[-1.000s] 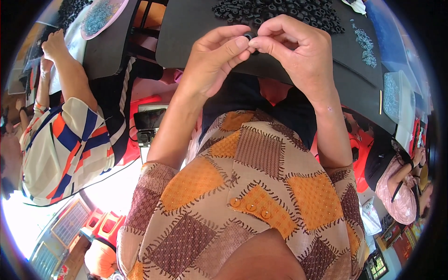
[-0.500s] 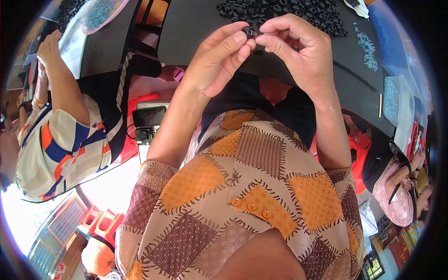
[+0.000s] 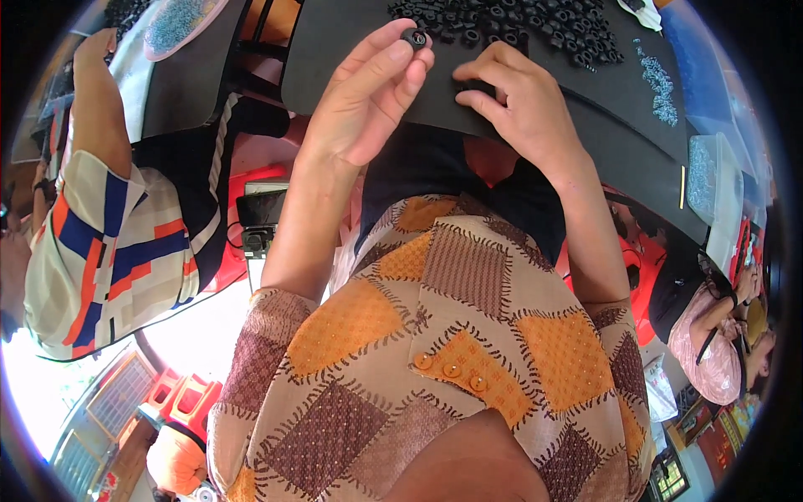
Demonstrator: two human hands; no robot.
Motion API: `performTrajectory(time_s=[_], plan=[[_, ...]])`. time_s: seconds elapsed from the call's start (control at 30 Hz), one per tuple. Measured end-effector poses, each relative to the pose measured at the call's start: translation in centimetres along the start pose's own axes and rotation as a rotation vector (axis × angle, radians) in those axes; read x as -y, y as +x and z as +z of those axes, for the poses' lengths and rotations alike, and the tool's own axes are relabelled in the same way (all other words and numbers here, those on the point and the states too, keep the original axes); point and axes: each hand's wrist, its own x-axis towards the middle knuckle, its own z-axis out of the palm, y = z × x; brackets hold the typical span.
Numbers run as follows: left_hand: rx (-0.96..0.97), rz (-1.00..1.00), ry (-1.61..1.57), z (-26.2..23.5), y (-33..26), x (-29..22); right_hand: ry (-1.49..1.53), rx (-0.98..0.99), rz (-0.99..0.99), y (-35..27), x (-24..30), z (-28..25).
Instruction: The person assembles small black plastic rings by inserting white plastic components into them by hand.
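Observation:
Up over the dark table, my left hand [image 3: 361, 105] pinches a small round black plastic part [image 3: 414, 38] between thumb and fingers; its hollow centre faces up, with something shiny inside. To the right and lower, my right hand [image 3: 529, 102] is down at the tabletop. Its thumb and forefinger close around another black part [image 3: 480, 85], mostly covered by the fingers. Beyond both hands lies a big heap of similar black parts [image 3: 535, 25], many of them ring-shaped.
Small bluish pieces [image 3: 658, 88] lie scattered on the right of the black table [image 3: 627, 151], near a clear plastic tub [image 3: 711, 180] of such pieces. At the left, a pink-rimmed tray [image 3: 209, 21] holds more. People sit on both sides, one reaching across the left table.
My hands have come apart. The left has drawn left and slightly up with its black part, while the right has dropped to another black part on the table.

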Motion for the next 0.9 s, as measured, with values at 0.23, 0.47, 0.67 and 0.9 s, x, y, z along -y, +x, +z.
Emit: performTrajectory(time_s=[0.23, 0.47, 0.67, 0.9], plan=[[-0.015, -0.066, 0.016, 0.3, -1.5, 1.9, 0.606, -0.038, 0.195, -1.3, 1.1, -1.1], [0.023, -0.049, 0.107, 0.8, -1.8, 2.6, 0.756, -0.158, 0.128, -2.0, 1.6, -1.4], [0.020, -0.019, 0.204, 0.9, -1.6, 2.3, 0.680, -0.204, 0.027, -1.2, 2.2, -1.2], [-0.032, 0.084, 0.463, 1.5, -1.4, 1.8, 0.554, -0.181, 0.036, -0.6, 2.3, -1.2]])
